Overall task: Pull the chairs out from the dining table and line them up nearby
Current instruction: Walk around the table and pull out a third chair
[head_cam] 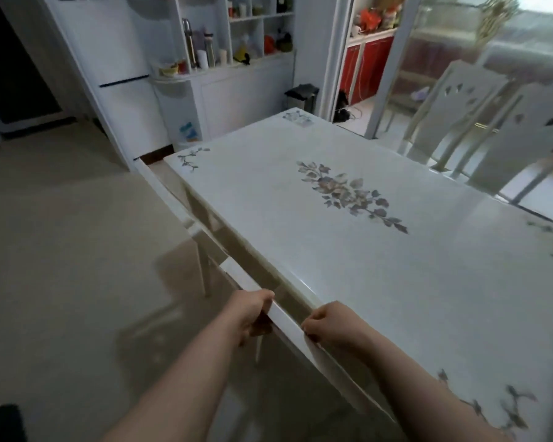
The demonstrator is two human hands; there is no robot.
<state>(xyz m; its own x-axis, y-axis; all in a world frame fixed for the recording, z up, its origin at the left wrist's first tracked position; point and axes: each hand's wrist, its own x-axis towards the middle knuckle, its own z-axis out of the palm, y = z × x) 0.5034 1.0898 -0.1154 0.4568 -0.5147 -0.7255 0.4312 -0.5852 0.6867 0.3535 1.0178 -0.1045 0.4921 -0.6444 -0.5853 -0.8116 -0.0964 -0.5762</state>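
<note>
A white dining table (348, 250) with a flower pattern fills the middle and right. Along its near left side, the top rail of a white chair (284, 317) stands tucked against the table edge. My left hand (249, 314) grips this rail from the left, and my right hand (329, 327) grips it from the table side. Further along the same side stands a second white chair (163, 193), also tucked in. Across the table at the right, two white chairs (479, 122) with carved backs stand apart from it.
A white fridge (109, 74) and a white shelf cabinet (237, 59) with bottles stand at the back. A black bin (302, 95) sits by a doorway to red cabinets (367, 65). Beige tiled floor (61, 250) opens to the left.
</note>
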